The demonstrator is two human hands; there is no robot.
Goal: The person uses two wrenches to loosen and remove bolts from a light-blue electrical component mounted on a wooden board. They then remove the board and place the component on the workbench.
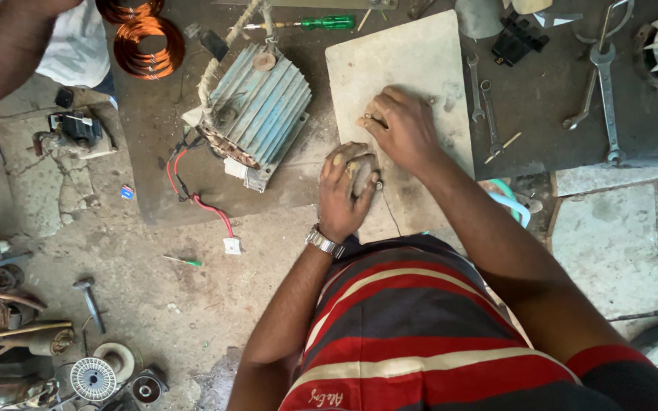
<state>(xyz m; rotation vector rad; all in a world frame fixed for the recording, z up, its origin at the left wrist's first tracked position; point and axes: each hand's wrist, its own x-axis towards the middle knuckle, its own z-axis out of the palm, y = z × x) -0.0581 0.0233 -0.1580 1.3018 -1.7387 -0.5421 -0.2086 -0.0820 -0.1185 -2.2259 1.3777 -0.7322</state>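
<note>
A flat board [436, 68] is laid on the floor mat [154, 137], and both hands are set on it, the left hand [349, 190] at its near edge and the right hand [405, 129] just beyond, close beside the left. A ribbed motor housing [257, 110] is placed just left of the board, with wire coils [146, 38] farther left and a screwdriver [310, 23] behind it. Wrenches [485, 103] are spread to the right of the board, and a hammer [89, 301] is left on the floor well apart, at the near left.
</note>
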